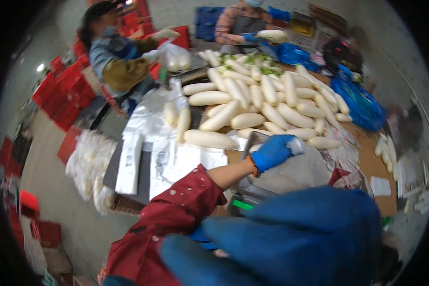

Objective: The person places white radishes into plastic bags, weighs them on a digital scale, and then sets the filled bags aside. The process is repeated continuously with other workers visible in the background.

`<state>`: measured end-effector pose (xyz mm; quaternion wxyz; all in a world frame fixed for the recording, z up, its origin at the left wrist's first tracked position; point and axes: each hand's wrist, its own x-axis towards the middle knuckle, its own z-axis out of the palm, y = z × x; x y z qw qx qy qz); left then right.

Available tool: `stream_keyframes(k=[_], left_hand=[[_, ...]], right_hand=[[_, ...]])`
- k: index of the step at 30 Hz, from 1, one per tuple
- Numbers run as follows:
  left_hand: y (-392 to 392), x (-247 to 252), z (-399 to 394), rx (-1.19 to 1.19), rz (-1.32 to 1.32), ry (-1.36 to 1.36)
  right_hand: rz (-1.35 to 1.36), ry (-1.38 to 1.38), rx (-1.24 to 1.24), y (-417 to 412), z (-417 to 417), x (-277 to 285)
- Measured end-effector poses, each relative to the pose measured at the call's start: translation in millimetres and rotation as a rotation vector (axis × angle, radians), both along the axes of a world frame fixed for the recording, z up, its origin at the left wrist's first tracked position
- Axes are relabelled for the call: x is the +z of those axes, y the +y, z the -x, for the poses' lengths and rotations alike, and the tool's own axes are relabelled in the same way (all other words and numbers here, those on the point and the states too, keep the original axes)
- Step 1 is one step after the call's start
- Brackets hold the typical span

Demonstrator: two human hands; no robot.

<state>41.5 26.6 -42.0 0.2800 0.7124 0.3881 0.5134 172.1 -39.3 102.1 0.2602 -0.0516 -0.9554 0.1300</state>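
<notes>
My left hand [273, 153], in a blue glove and a dark red sleeve with pale dots, closes on a small white thing [296, 146], perhaps paper or plastic. Beneath and beside it lies a pale translucent plastic sheet or bag [295, 173] over a metal tray by a scale with a green display [242, 205]. Very near the camera, my right hand [289, 236] in a blue glove fills the lower right with curled fingers; its palm side is hidden. A heap of peeled-looking white radishes [248, 121] covers the table beyond. One radish [210, 139] lies left of the tray.
White printed plastic bags [129, 164] lie at the table's left. Bagged radishes [92, 171] hang beside that edge. Across the table, one person [118, 64] handles a bag of radishes and another [243, 25] holds a radish. Blue bags [359, 102] lie right; red crates [62, 94] stand left.
</notes>
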Motion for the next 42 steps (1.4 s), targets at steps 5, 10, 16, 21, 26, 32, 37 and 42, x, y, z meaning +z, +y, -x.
stream_keyframes(k=[5,10,16,21,26,32,37,42], left_hand=[[-52,-1,30,0.214,0.065,-0.215],[-151,35,121,0.41,-0.195,-0.273],[-286,63,242,0.999,-0.302,0.248],[-379,50,367,1.291,0.024,-0.261],[-480,22,528,1.475,0.003,-0.128],[-569,-40,718,1.457,0.096,-0.234],[-616,-112,826,1.645,0.4,0.01],[-627,-226,844,1.927,0.664,0.28]], right_hand=[[0.219,-0.02,-0.035,-4,-24,-16],[0.446,-0.062,-0.039,-4,-25,-42],[0.735,-0.014,-0.399,-24,-20,-73],[0.893,0.025,-0.523,-56,29,-97],[0.666,-0.074,-0.441,-110,143,-111],[1.026,-0.2,-0.483,-160,261,-106],[1.075,-0.094,-0.555,-180,305,-123],[1.102,-0.118,-0.532,-192,330,-138]])
